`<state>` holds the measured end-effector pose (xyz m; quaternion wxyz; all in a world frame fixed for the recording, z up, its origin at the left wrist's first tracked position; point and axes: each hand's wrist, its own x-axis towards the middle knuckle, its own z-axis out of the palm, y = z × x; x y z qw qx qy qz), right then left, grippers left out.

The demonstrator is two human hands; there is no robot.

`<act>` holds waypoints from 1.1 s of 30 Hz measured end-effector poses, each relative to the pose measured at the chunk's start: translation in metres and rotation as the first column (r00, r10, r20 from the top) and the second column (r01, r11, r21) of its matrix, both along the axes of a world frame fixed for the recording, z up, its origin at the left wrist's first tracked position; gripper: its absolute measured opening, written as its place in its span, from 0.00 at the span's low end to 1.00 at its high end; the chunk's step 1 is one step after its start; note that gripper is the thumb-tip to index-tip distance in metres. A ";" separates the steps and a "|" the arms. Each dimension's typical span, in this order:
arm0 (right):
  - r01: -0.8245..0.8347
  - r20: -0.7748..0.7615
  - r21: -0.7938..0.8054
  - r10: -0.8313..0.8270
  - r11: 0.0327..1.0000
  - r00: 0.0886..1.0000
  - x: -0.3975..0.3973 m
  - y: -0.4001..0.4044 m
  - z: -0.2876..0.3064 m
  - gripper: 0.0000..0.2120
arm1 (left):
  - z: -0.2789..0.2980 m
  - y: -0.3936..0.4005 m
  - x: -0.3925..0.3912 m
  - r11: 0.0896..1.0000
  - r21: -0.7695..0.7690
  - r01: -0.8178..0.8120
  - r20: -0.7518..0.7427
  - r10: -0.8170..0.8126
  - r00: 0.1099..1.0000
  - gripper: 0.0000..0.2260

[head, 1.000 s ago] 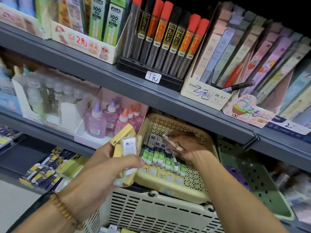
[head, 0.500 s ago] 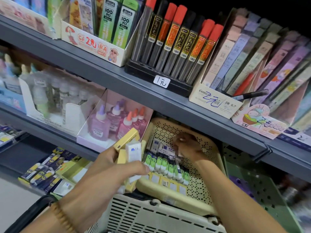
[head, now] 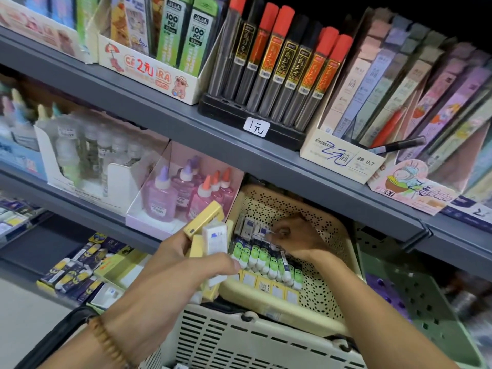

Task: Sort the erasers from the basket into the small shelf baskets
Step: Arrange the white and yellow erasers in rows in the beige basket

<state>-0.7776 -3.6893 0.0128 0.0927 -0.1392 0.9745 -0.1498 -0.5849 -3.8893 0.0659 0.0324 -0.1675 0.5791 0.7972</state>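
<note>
R hand [head: 292, 239] pinched a small white eraser [head: 269, 231] at the far row in the cream shelf basket [head: 332, 262], while L hand [head: 183, 265], nearer & just left, gripped a yellow/white eraser stack [head: 210, 235] standing upright.

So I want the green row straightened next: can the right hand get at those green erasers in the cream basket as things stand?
Probably yes. The right hand is already inside the cream basket, just behind the green erasers, and nothing covers that row.
</note>
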 end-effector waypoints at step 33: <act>0.172 0.161 -0.203 -0.140 0.964 0.977 0.010 0.021 0.011 0.10 | -0.014 -0.007 -0.002 0.997 0.049 0.052 -0.048 -0.050 0.998 0.28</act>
